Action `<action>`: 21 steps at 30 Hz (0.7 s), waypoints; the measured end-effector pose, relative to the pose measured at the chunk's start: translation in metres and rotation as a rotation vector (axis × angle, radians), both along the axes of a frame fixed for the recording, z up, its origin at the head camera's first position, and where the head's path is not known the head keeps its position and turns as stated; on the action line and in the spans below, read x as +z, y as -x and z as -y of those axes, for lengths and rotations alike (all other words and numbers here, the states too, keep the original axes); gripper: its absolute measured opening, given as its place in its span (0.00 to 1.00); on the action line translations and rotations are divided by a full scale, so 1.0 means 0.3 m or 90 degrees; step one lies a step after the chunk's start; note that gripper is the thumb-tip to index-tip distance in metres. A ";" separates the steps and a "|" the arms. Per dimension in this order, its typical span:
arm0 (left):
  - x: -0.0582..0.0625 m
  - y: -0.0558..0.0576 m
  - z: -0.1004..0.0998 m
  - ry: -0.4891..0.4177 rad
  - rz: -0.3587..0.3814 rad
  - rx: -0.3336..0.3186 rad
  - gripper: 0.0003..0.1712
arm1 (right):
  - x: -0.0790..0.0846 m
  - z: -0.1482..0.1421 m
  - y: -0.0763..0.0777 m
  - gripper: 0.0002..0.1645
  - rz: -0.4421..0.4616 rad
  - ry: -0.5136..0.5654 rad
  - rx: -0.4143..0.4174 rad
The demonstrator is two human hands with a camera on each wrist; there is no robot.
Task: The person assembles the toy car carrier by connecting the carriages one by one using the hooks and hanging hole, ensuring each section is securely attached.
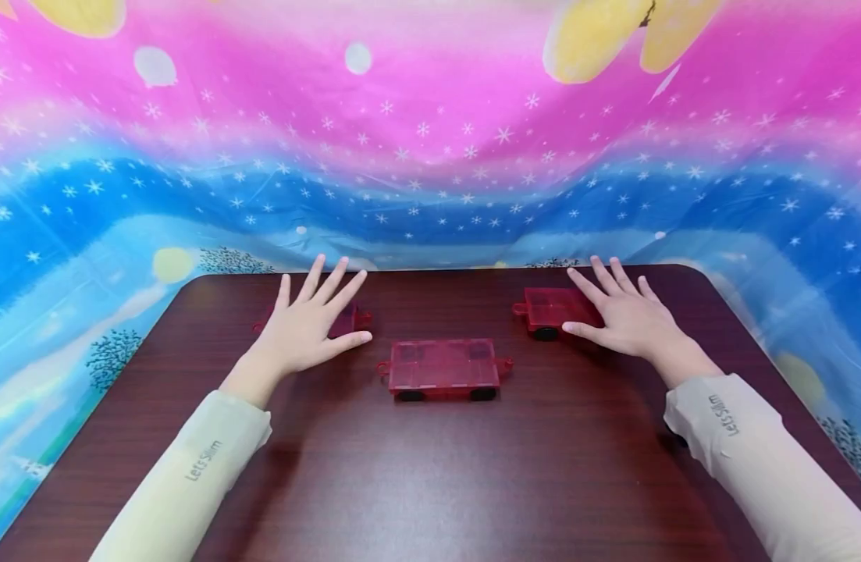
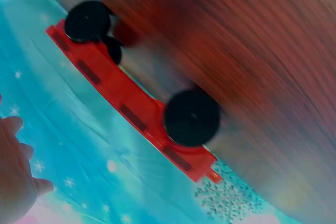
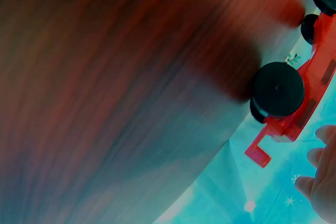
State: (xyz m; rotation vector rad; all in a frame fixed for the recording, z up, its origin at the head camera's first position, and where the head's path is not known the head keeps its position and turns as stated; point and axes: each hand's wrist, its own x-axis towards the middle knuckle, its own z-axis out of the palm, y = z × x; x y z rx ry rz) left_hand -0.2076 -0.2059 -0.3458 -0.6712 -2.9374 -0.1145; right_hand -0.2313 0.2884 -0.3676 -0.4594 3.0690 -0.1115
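Three see-through red toy wagons with black wheels and end hooks are on the table. The middle wagon (image 1: 444, 365) stands apart from both hands. My left hand (image 1: 300, 332), fingers spread, is over the left wagon (image 1: 345, 321) and hides most of it. The left wrist view shows a red wagon's side (image 2: 113, 85) and two large wheels, with the hand's fingers (image 2: 16, 150) at the edge. Also spread, my right hand (image 1: 634, 316) covers the right end of the right wagon (image 1: 551, 307). A wagon (image 3: 307, 98) appears beside the fingers (image 3: 317, 156) in the right wrist view.
The dark wood-grain table (image 1: 430, 476) has rounded far corners. A pink and blue patterned cloth (image 1: 430, 211) hangs behind it and along both sides. Part of a small black object (image 1: 674, 431) shows under the right sleeve (image 1: 746, 445).
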 end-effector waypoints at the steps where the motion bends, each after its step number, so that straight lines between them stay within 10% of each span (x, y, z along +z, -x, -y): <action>1: -0.002 -0.003 -0.009 -0.001 -0.001 -0.007 0.52 | 0.000 0.005 0.001 0.57 0.002 0.001 0.003; 21: -0.029 -0.045 -0.190 -0.033 0.062 -0.170 0.50 | -0.025 0.090 0.020 0.56 0.021 0.027 0.056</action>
